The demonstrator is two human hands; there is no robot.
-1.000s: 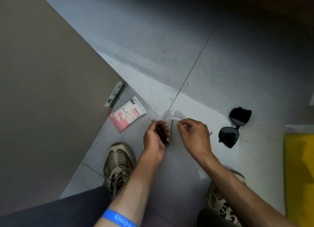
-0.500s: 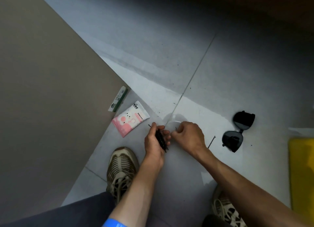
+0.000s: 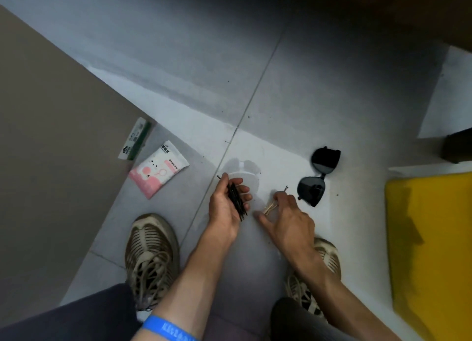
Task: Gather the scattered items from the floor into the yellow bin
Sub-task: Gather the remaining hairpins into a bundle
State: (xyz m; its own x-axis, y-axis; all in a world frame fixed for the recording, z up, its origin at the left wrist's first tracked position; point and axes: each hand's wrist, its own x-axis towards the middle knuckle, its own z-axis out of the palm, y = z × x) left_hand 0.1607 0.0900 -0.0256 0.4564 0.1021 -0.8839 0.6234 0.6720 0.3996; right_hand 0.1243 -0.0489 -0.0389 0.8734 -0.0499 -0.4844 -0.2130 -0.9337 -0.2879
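My left hand [image 3: 226, 208] holds a bundle of black hairpins [image 3: 237, 200] in its curled fingers, just above the grey floor. My right hand [image 3: 287, 215] is beside it on the right, fingers down at the floor, pinching a hairpin [image 3: 286, 188] whose end sticks up past the fingertips. Thin pale sticks [image 3: 270, 208] lie under its fingers. A clear round lid or dish [image 3: 242, 174] rests on the floor just beyond my left hand. The yellow bin [image 3: 434, 251] is at the right edge, partly cut off.
Black sunglasses [image 3: 316, 177] lie right of my right hand. A pink and white packet [image 3: 158, 172] and a green and white packet [image 3: 135, 142] lie on the left by a brown wall panel [image 3: 51, 149]. My two shoes [image 3: 150, 254] stand below the hands.
My right hand moved away from the left hand, rightward to the hairpin near the sunglasses, and now pinches it. My left hand kept its bundle of hairpins.
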